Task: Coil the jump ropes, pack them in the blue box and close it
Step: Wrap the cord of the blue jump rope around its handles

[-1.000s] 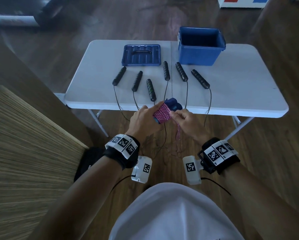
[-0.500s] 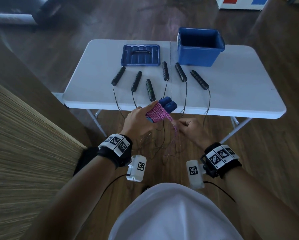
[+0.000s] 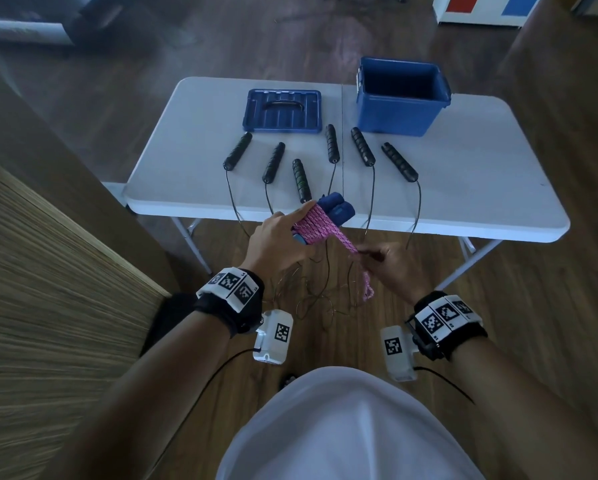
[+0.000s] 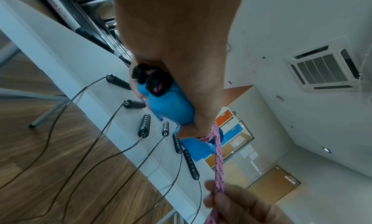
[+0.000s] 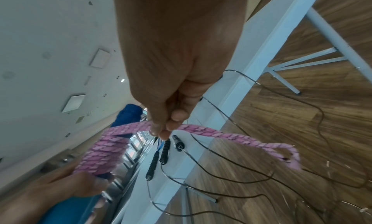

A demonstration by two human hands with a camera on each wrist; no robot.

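Right hand (image 3: 392,270) has pulled away rightward, drawing the pink rope (image 3: 320,225) taut; pinching its doubled tail. Left hand (image 3: 276,242) grips the wrapped blue handles (image 3: 337,207). Short tail left, coil nearly done.

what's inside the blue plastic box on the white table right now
The open blue plastic box shows only dark inner walls in the head view; no jump rope is visible inside. Its floor lies in shadow and its near wall hides the front part, so it cannot be fully checked.

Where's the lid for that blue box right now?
In the head view the blue lid lies flat on the white table, at its far edge, to the left of the open blue box and just beyond the row of black rope handles.
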